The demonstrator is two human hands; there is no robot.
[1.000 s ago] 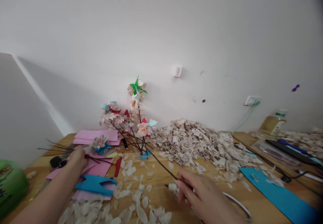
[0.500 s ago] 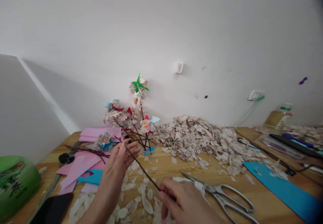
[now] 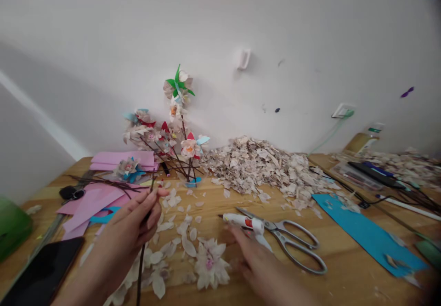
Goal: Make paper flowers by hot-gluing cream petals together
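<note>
My left hand [image 3: 132,225] is closed on a thin dark stick [image 3: 142,255] that runs almost upright through its fingers over the wooden table [image 3: 344,274]. My right hand [image 3: 255,262] lies low at the front, its fingers reaching toward a white glue gun [image 3: 243,222]; they are blurred. A pale paper flower [image 3: 210,264] lies on the table just left of that hand, among loose white petals [image 3: 179,241]. Silver scissors [image 3: 292,241] rest right of the glue gun.
A bunch of paper flowers on sticks [image 3: 172,136] stands at the wall. A big heap of petal scraps [image 3: 262,168] lies behind. Pink paper sheets [image 3: 99,202], a black phone [image 3: 41,274], a blue sheet [image 3: 365,232], cables and a bottle [image 3: 361,143] surround the work area.
The stick has passed from my right hand to my left and now stands nearly upright. My right hand let go and moved toward the glue gun. The view dipped lower.
</note>
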